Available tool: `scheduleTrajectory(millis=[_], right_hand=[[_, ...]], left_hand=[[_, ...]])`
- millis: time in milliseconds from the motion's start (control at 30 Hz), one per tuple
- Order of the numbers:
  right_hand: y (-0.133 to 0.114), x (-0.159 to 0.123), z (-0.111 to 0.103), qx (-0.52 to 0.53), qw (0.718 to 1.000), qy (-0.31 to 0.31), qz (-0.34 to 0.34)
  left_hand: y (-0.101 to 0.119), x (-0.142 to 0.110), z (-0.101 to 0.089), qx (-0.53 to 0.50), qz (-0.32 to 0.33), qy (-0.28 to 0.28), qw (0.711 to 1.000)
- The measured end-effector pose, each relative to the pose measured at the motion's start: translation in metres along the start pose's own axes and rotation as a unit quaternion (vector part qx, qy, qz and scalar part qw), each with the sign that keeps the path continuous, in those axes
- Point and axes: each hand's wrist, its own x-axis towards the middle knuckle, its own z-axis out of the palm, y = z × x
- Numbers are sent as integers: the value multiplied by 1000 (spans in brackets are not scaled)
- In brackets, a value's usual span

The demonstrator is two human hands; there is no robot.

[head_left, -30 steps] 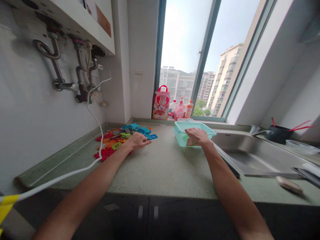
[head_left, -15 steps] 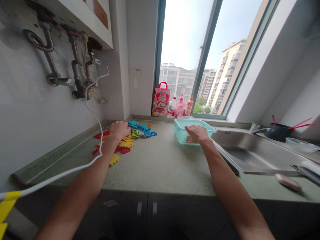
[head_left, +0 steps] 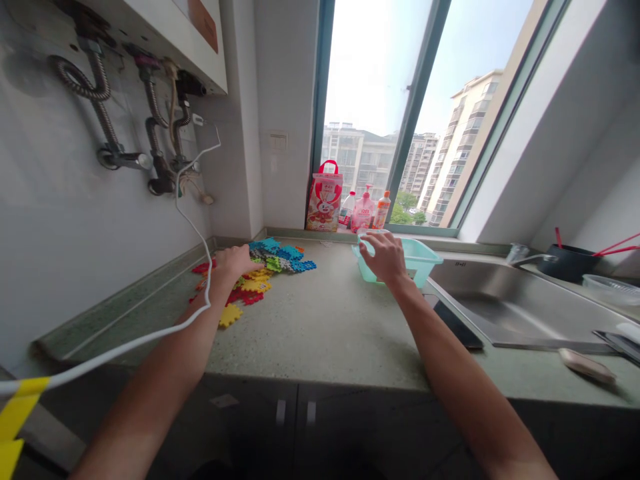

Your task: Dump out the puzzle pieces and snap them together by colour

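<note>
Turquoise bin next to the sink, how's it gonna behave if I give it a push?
The turquoise bin looks like thin, see-through plastic, so it's probably light for its size, though walls may flex a little. Being low and wide, it would likely slide across the smooth-looking counter rather than tip.

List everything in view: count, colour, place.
Jagged pieces: uncountable, multicoloured, counter left
Tub: one, turquoise, beside sink
Sink: one, steel, right
Tap: one, silver, sink's back
Pot: one, black, far right
Sticks: three, red, in pot
Clear bowl: one, beside pot
Flat slab: one, black, sink's left
Oblong: one, pale, front right
Package: one, pink-red, windowsill
Bottles: three, mixed, windowsill
Cable: one, white, left
Pipes: several, grey, left wall
Left hand: one, at pieces
Right hand: one, at tub
</note>
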Motion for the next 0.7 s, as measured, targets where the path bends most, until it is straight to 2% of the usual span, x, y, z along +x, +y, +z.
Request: scheduleTrajectory(millis=[100,200,500,700], right_hand=[[-18,-3,11,65,993,-41,-89],[-26,-8,23,110,981,-80,-140],[-19,-10,30,122,975,-110,-149],[-21,-11,32,125,970,-141,-155]], left_hand=[[-3,3,4,0,2,-5,1000],[-5,6,7,-7,8,4,1000],[-10,12,18,-30,-2,-13,999],[-13,22,34,-49,56,-2,997]])
